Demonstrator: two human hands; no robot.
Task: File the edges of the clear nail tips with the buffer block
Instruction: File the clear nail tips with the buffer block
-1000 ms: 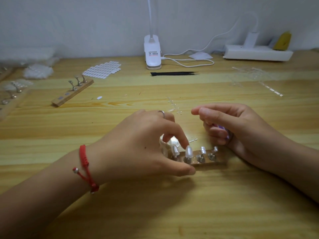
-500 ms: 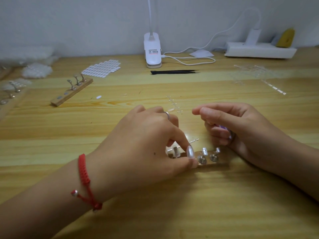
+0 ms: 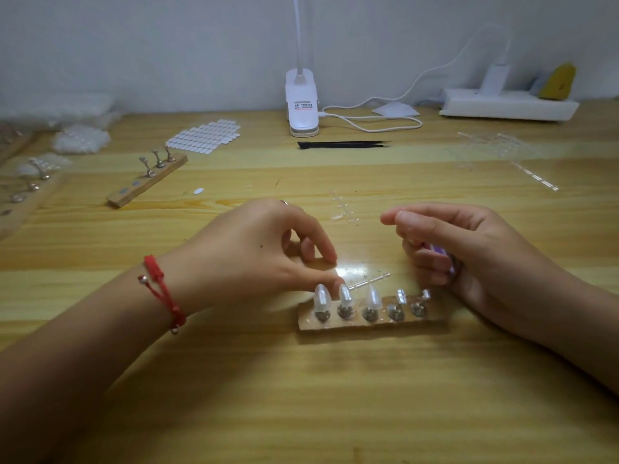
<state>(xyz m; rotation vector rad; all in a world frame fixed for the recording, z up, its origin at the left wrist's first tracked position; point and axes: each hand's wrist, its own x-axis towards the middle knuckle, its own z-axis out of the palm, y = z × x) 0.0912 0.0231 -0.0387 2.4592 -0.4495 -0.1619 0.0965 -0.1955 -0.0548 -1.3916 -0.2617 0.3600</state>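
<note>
A wooden holder strip [image 3: 371,324] lies in front of me with a row of metal stands. Three stands carry clear nail tips: one at the left [image 3: 322,298], a second [image 3: 345,294] and a third [image 3: 372,296]; the two stands to the right [image 3: 412,298] are bare. My left hand [image 3: 268,256] sits just behind the strip's left end, fingers loosely curled, thumb tip against the second tip, index finger apart from it. My right hand [image 3: 469,256] hovers behind the right end and grips a purple buffer block [image 3: 440,254], mostly hidden by its curled fingers.
A clear plastic sprue [image 3: 368,281] lies behind the strip, loose clear tips [image 3: 341,209] farther back. Another wooden holder [image 3: 147,180], a sheet of tabs [image 3: 204,135], black tweezers [image 3: 341,144], a lamp base [image 3: 301,108], its cable and a power strip [image 3: 509,103] stand beyond.
My left hand has drawn back to the left off the holder, uncovering three mounted nail tips. My right hand has hardly moved.
</note>
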